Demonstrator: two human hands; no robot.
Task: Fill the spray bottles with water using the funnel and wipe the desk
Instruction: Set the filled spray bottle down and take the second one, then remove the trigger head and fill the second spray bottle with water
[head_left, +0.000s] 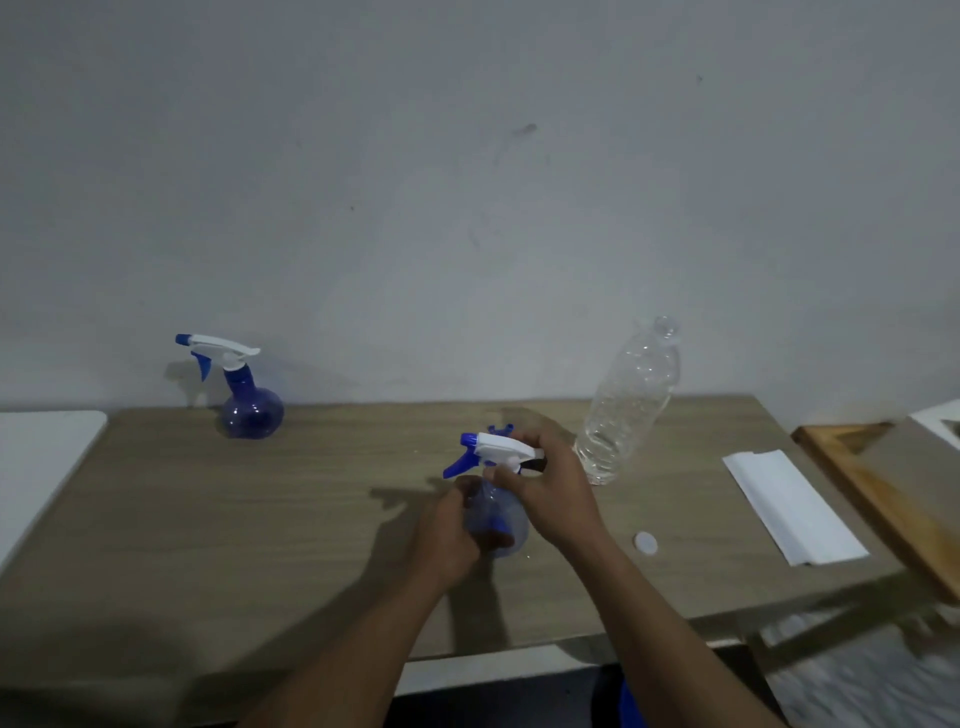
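A blue spray bottle (511, 519) is at the middle of the wooden desk (260, 519), with the left hand (447, 535) wrapped around its round body and the right hand (550, 493) gripping its white trigger head (501, 447). A second spray bottle (249, 405) stands at the back left by the wall. To the right stand an uncapped clear plastic bottle (628, 410), a white cap (645, 543) and a folded white sheet (789, 504).

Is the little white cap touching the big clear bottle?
Apart. The head view shows the white cap lying flat on the desk, with bare wood between it and the clear bottle standing behind it.
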